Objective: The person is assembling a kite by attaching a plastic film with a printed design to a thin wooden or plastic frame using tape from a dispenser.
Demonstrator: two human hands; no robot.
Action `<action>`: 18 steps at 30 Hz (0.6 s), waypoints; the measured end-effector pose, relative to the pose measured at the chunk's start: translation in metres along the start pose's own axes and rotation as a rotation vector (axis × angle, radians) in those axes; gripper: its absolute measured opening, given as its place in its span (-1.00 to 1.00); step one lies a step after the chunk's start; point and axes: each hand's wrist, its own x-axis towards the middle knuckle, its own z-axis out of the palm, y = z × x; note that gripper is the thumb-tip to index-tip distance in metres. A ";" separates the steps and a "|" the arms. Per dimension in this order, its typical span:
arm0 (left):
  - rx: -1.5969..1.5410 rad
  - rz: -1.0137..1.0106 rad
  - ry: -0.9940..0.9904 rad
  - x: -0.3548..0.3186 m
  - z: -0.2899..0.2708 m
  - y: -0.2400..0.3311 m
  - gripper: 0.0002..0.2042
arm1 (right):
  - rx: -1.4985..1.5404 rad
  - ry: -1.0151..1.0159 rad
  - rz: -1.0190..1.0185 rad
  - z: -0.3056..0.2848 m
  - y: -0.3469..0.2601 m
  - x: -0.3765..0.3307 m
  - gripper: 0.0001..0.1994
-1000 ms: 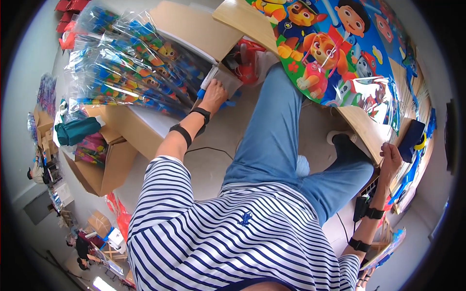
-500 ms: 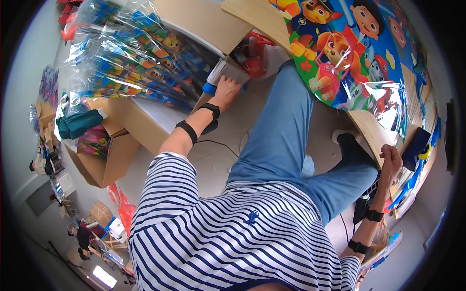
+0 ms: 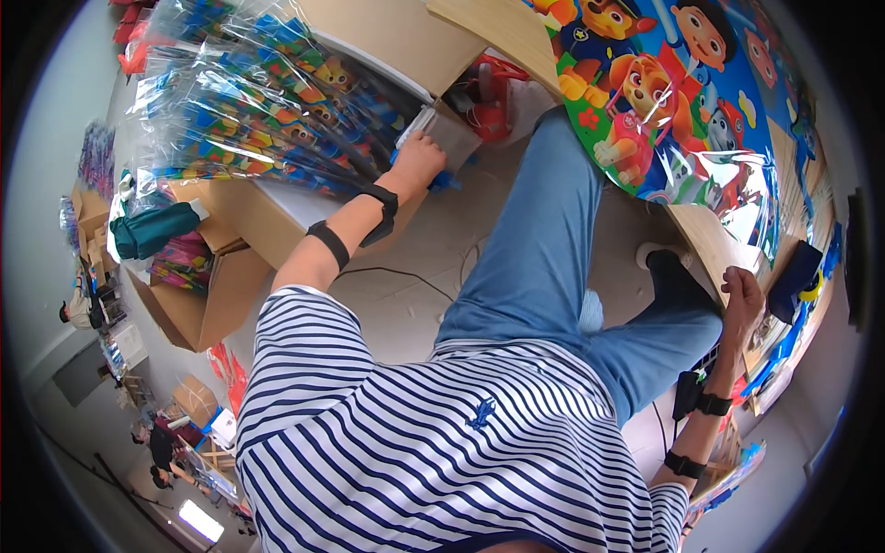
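Filling the lower middle of the frame, a striped shirt [image 3: 442, 442] meets blue jeans [image 3: 525, 249], whose legs run toward the upper middle and the right. At the right, the right hand [image 3: 743, 293] is by the edge of the wooden desk [image 3: 507, 41], its fingers folded loosely inward; two black bands circle that forearm. Just beside it lies a dark blue item [image 3: 795, 281], next to a small yellow piece [image 3: 811, 288]. Above the middle, the left hand [image 3: 419, 164] reaches to the near corner of a large cardboard box [image 3: 244, 221], fingers bent down over a white piece [image 3: 418, 125]; blue shows beside them, and from this angle I cannot tell whether they grip it or only rest on it. Clear plastic packs [image 3: 249, 120] with colourful prints lean across that box through the upper left. A glossy cartoon sheet [image 3: 645, 111] lies over the desk in the upper right, its curved edge hanging past the wood. Between box and desk sits a red thing [image 3: 493, 101]. Farther left, green cloth [image 3: 152, 230] lies above a smaller open box [image 3: 217, 309]. Small at the lower left, people [image 3: 161, 452] appear in the background.
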 end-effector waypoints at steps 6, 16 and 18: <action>-0.456 -0.189 0.058 -0.008 -0.019 -0.010 -0.93 | -0.011 -0.003 0.027 0.002 -0.002 -0.003 -0.80; -1.542 -0.543 0.099 -0.011 -0.021 -0.052 -0.95 | 0.079 -0.049 0.033 0.009 0.004 -0.002 -0.80; -1.425 -0.560 0.125 -0.011 -0.023 -0.054 -0.94 | 0.092 -0.056 0.036 0.010 0.007 -0.002 -0.80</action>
